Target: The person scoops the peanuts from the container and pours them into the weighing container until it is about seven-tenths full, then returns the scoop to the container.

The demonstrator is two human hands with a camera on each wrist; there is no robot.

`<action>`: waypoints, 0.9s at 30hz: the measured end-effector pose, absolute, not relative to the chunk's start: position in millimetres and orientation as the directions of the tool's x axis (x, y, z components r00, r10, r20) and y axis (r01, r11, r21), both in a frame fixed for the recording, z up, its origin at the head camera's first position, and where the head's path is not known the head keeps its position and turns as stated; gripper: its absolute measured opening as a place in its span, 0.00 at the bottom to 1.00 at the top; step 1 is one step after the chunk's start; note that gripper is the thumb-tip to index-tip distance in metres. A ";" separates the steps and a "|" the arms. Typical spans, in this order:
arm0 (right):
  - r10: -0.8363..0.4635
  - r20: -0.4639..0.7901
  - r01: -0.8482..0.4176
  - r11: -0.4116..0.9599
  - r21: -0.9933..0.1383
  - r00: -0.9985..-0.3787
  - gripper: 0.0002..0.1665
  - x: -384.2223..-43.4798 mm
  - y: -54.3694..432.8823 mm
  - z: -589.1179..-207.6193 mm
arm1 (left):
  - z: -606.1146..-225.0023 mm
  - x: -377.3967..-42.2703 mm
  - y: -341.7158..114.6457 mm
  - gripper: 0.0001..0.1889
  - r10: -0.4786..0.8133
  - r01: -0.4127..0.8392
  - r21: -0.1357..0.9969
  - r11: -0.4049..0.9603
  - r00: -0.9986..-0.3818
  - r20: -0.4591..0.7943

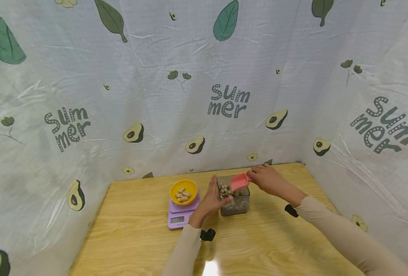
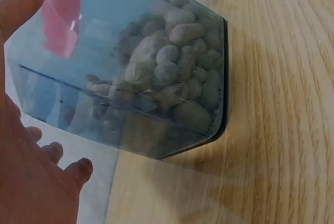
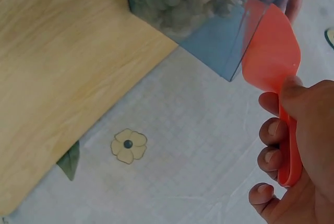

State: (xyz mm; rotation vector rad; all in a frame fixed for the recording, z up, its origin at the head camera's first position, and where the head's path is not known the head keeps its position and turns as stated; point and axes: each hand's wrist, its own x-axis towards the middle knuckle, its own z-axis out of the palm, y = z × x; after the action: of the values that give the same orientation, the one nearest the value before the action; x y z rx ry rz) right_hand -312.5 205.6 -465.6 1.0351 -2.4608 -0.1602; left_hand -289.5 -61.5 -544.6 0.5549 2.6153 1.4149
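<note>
A clear, dark-tinted plastic container (image 1: 235,207) holds unshelled peanuts (image 2: 177,62). My left hand (image 1: 210,199) grips its near left corner, fingers along the left side and thumb at the front rim. My right hand (image 1: 267,180) holds a pinkish-red scoop (image 3: 271,51) by its handle, fingers curled round it. In the head view the scoop's blade is over the container's opening, tilted; whether it carries peanuts is hidden. Left of the left hand, a yellow bowl (image 1: 173,191) with several peanuts sits on a purple kitchen scale (image 1: 173,210).
The scale's display (image 1: 177,219) is lit with digits. All of this stands on a light wooden table (image 1: 135,230). A white printed sheet (image 1: 162,115) hangs behind the table and along its sides, close to the back edge.
</note>
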 end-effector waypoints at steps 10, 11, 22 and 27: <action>-0.793 0.244 -0.608 0.591 0.531 -0.558 0.11 -316.0 187.3 -455.9 | -547.6 -292.3 -60.2 0.62 0.377 0.245 0.840 0.485 -0.925 0.052; -0.794 0.230 -0.602 0.584 0.544 -0.562 0.10 -316.0 184.9 -454.4 | -547.8 -292.8 -60.2 0.62 0.379 0.251 0.835 0.489 -0.924 0.056; -0.789 0.070 -0.554 0.489 0.674 -0.611 0.18 -319.7 153.0 -461.0 | -547.6 -292.7 -62.1 0.59 0.380 0.246 0.841 0.482 -0.924 0.053; -0.816 0.021 -0.655 0.479 0.585 -0.578 0.18 -334.3 150.9 -476.9 | -547.2 -293.0 -60.5 0.58 0.380 0.249 0.840 0.481 -0.923 0.056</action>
State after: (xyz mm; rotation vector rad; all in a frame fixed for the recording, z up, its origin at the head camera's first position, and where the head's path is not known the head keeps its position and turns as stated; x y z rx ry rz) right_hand -334.3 150.9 -476.9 1.2471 -2.4329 -0.7720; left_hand -293.0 -60.5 -547.2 0.5512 2.5831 1.4306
